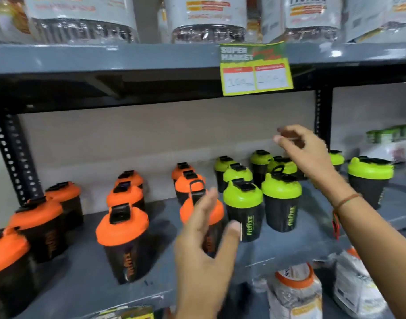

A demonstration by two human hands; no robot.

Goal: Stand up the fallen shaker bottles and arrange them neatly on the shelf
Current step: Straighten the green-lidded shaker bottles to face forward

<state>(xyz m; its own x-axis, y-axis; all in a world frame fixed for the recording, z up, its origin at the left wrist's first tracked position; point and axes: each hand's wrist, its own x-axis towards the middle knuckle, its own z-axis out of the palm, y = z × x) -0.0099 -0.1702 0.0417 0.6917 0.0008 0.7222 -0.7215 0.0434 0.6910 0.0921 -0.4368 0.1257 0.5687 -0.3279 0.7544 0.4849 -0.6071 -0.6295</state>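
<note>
My left hand (206,240) is spread wide, thumb at 3 o'clock and fingers pointing up, just in front of an orange-lidded bottle (211,217); motion blur keeps me from telling whether it touches the bottle, but it is not closed on it. My right hand (305,153) is raised higher, at 1 o'clock from the left one, fingers loosely apart and gripping nothing, hovering over the back row of green-lidded bottles. A thin cord bracelet (345,200) circles that wrist.

All the bottles I can see stand upright on the grey shelf (82,279). I count nine orange-lidded ones: three in the file under my left hand, three in the next file toward 9 o'clock with the nearest (123,240) in front, and three more at the far left edge, the last cut off by the frame. The green-lidded bottles number seven that I can make out: two in front, the left one (243,208) beside my left thumb and the right one (281,201) next to it, at least three behind them, one half hidden behind my right wrist, and one (370,180) apart at 3 o'clock.

A green and yellow price tag (255,67) hangs from the shelf above at 12 o'clock, under clear jars (209,19). Bagged goods (294,293) lie on the shelf below at 5 o'clock.
</note>
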